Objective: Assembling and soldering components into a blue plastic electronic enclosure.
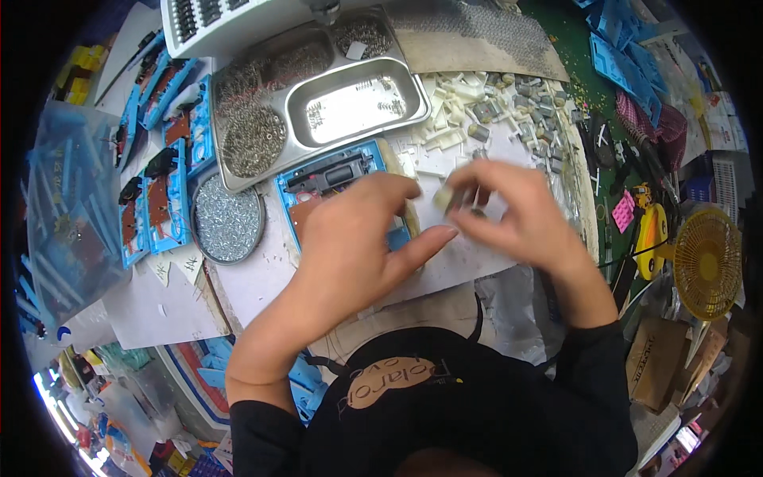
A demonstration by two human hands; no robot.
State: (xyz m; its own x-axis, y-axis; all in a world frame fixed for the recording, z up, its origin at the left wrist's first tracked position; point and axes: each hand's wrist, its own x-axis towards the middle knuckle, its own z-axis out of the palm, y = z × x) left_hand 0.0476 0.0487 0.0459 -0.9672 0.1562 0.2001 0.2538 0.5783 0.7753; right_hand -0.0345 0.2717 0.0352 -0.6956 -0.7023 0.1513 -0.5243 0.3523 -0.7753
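Head view: left hand (350, 230) spread over casing (372, 151), right hand (517, 215) pinching blurred part (443, 197); bare tabletop (443, 272) to near edge.

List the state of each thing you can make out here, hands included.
Left hand, open, thumb and fingers apart over the casing
Right hand, fingers curled at a small blurred piece
Blue casing, open, inner parts showing, partly covered
Metal tray, uncovered, springs in its compartments
Round dish, uncovered, filled with small silvery pieces
White parts, loose, heaped
Yellow fan, running or not: cannot tell
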